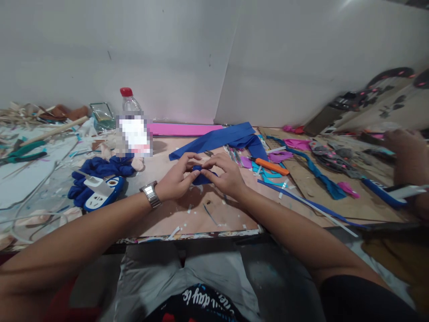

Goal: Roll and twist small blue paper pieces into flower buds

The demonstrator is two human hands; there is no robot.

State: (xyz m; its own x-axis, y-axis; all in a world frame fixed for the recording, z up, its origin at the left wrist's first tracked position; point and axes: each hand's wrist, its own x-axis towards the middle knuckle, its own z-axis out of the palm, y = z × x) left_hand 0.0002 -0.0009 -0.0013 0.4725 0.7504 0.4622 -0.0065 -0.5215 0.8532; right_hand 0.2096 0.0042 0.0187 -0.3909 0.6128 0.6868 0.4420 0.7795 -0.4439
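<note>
Near the middle of the table, both hands pinch one small piece of dark blue fabric. My left hand, below a metal-band watch, grips its left side with thumb and fingers. My right hand closes on its right side, the thumb pressed toward the left one. Part of the fabric is hidden by the fingers. Just behind them lies a long blue fabric strip, folded over at its right end. An orange-handled cutter rests to the right of my right hand.
At left are a blue-and-white power strip with a plug, bunched blue fabric, green-handled pliers and a red-capped bottle. A pink strip lies along the wall. Cardboard and another person's hand are at right.
</note>
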